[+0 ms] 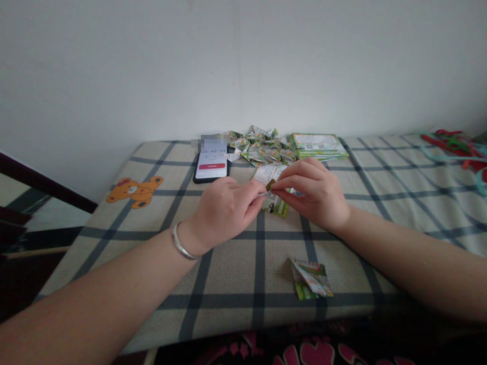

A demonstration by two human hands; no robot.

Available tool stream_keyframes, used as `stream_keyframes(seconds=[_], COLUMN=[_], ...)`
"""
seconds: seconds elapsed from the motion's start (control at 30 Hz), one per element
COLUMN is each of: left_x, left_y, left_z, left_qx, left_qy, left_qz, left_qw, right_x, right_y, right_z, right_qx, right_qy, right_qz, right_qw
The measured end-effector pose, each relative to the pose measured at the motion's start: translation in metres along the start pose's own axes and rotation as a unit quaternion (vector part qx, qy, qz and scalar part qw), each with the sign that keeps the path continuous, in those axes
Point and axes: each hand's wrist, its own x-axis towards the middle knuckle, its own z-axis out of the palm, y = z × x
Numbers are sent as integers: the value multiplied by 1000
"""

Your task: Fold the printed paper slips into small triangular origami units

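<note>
Over the middle of the table, my left hand (236, 205) and my right hand (314, 192) meet with fingertips close together. Both pinch a small folded piece of printed paper (269, 192), mostly covered by the fingers. A green and white printed paper (279, 207) shows just under and behind the fingertips; I cannot tell whether it is one with the pinched piece. Nearer the front edge lies a loose folded paper (312, 279) with the same green print. My left wrist wears a silver bangle (180, 243).
Behind my hands lies a pile of several folded printed papers (262, 147). Left of it is a phone (211, 165) showing a timer; right of it, a flat green printed packet (319, 146). Red and green items (452, 144) lie far right. A checked cloth (228, 284) covers the table against the wall.
</note>
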Motion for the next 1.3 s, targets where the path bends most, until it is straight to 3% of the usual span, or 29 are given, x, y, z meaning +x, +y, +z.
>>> stream_keyframes(seconds=[0.3,0.7,1.3], left_x=[3,3,4], left_y=[2,0,2], left_z=[-3,-3,-1], left_qx=[65,82,36], left_qy=[10,-25,-61], left_qz=[65,81,3], left_qw=[996,993,997], right_x=[-1,-1,-1], right_y=[2,1,-1], right_z=[0,2,3], right_qx=[-1,-11,-59], right_qy=[-16,-44,-84], right_qz=[-11,-10,-35], right_qw=[1000,999,994])
